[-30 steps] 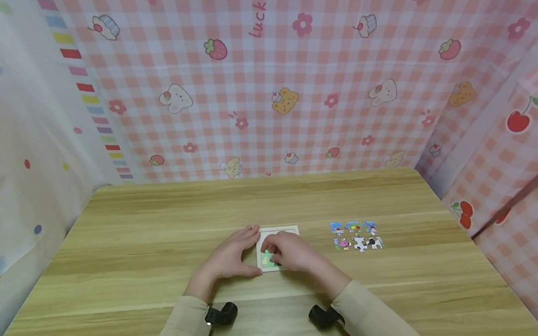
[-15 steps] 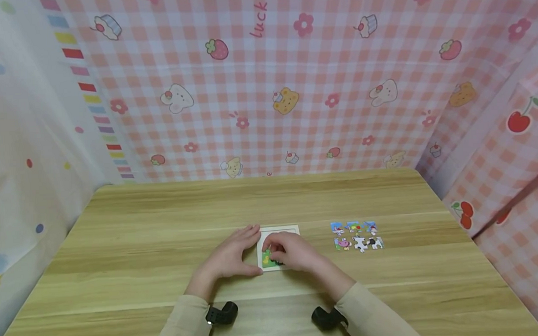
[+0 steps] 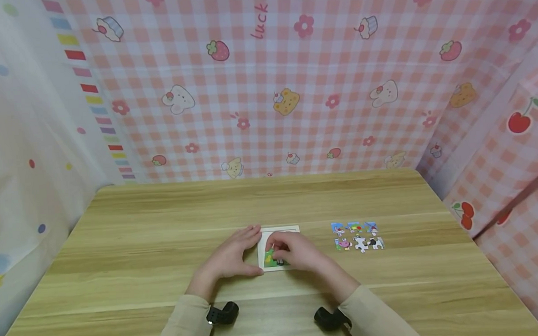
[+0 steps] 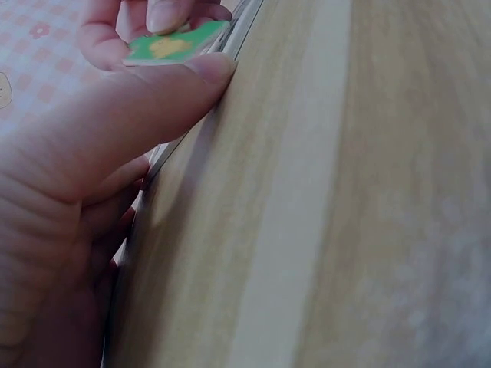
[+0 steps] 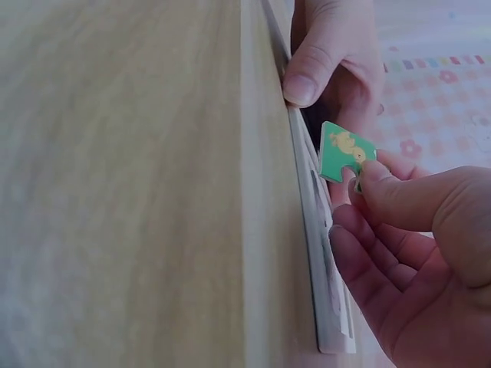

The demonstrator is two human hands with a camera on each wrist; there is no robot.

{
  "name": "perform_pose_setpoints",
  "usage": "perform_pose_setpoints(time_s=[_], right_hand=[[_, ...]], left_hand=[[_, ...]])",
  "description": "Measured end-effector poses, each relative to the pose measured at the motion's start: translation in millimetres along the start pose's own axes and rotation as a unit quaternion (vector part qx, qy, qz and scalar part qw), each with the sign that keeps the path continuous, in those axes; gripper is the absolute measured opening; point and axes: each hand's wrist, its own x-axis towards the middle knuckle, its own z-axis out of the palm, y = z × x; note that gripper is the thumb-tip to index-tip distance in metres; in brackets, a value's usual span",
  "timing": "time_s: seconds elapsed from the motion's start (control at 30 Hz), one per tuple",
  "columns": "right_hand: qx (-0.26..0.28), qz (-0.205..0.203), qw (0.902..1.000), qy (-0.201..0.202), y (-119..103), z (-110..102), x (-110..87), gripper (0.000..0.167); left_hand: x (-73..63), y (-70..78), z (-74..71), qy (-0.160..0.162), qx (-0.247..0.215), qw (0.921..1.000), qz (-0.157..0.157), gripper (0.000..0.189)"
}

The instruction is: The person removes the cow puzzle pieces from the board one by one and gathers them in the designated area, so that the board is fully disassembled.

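A green puzzle piece with a yellow duck on it (image 5: 345,149) is pinched between the thumb and fingers of my right hand (image 3: 295,251). It is tilted, just over the near left part of a shallow white puzzle tray (image 3: 259,242). My left hand (image 3: 229,255) rests along the tray's left side, fingers extended toward the far corner. In the left wrist view, the left thumb (image 4: 153,107) lies along the tray's near edge. The right hand hides much of the tray's inside.
Several loose puzzle pieces (image 3: 360,243) lie in two rows on the wooden table (image 3: 163,212), right of the tray. A pink checked curtain (image 3: 265,78) hangs behind the table, with more cloth at both sides.
My right hand has shifted slightly to the right, and the green piece has changed tilt, so its picture shows more. The left hand stays in place at the tray.
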Motion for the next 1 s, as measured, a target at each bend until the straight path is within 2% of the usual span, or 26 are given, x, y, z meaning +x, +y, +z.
perform_pose_setpoints(time_s=[0.2, 0.4, 0.7, 1.0], right_hand=[[0.025, 0.001, 0.9997, 0.007, 0, -8, -7.9, 0.012], [0.037, 0.003, 0.9991, 0.017, 8, -20, -26.1, 0.011], [-0.014, 0.02, 0.9988, 0.043, 30, -43, -63.6, 0.013], [-0.029, 0.044, 0.9961, 0.071, 50, -67, -99.8, 0.016]], left_hand=[[0.5, 0.0, 0.4, -0.001, -0.002, 1.0, -0.005, 0.092], [1.0, -0.4, 1.6, -0.004, 0.004, 1.0, -0.007, 0.092], [0.5, 0.5, 2.1, -0.003, 0.012, 0.9999, -0.005, 0.093], [0.6, 1.2, 1.7, -0.003, 0.012, 0.9999, -0.006, 0.093]])
